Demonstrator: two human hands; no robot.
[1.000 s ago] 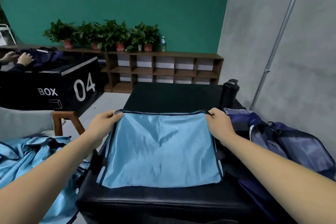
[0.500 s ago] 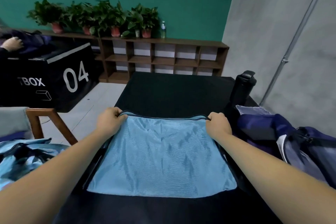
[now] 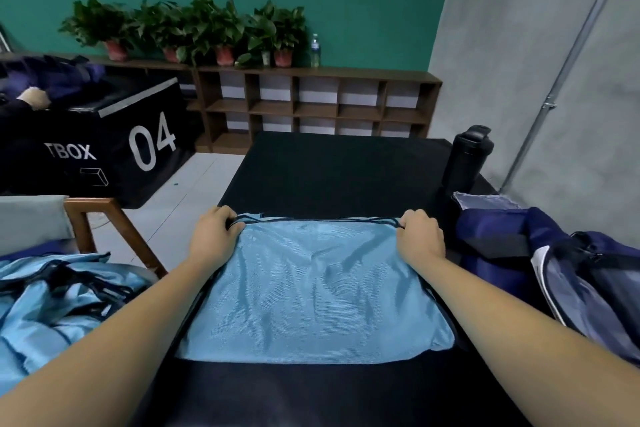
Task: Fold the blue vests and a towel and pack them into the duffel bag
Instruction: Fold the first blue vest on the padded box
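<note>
A light blue vest (image 3: 313, 291) lies flat on the black table (image 3: 339, 166), folded into a rough rectangle whose long axis runs left to right across the view. Its dark-trimmed edge points away from the person, toward the far end of the table, and its plain folded edge faces the near side.

The left hand (image 3: 214, 239) sits on the far left corner of the vest, fingers curled down and closed on the dark trim there. The right hand (image 3: 420, 239) mirrors it on the far right corner, fingers bent and pinching the trim (the fingertips of both hands tuck under the knuckles, so how much cloth each one grips cannot be told). Both forearms reach in from the bottom of the view and cover the side edges of the vest.

A navy duffel bag (image 3: 568, 274) lies on the table to the right of the vest, close beside it, its opening facing left; its right part is cut off by the frame. A black bottle (image 3: 465, 159) stands upright behind the bag. To the left, off the table, a heap of more blue vests (image 3: 52, 305) lies crumpled, cut off at the frame edge, with a wooden chair (image 3: 104, 225) just behind it. No towel can be made out for certain.
</note>
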